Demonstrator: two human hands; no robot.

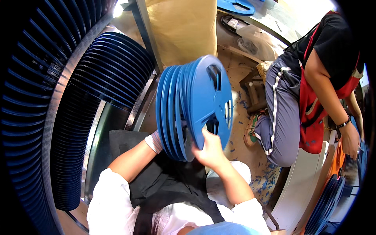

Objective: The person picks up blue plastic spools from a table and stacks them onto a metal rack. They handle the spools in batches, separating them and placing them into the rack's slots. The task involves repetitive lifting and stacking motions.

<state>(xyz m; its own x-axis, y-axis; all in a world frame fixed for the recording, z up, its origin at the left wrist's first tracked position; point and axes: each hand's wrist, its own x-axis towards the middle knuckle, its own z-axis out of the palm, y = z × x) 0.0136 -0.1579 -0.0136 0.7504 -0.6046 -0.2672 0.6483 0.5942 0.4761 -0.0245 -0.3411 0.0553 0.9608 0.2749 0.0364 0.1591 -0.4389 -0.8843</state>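
Between my two hands stands a stack of several blue plastic reels (209, 88), upright on their rims with their flat sides facing left and right. My right hand (211, 150), bare, grips the rightmost reel near its lower edge, thumb at the cut-out opening. On the other side, my left hand (155, 141) wears a whitish glove and reaches in behind the reels. Its fingers are mostly hidden, though the hand appears to support the stack from the left. My dark apron (168, 176) lies below the reels.
Long rows of dark blue reels (113, 66) fill curved-looking racks at left. A yellow panel (182, 31) stands ahead. At right, a person in a red apron (313, 121) handles blue reels (327, 203). Blue scraps (266, 182) litter the floor near a wooden stool (253, 92).
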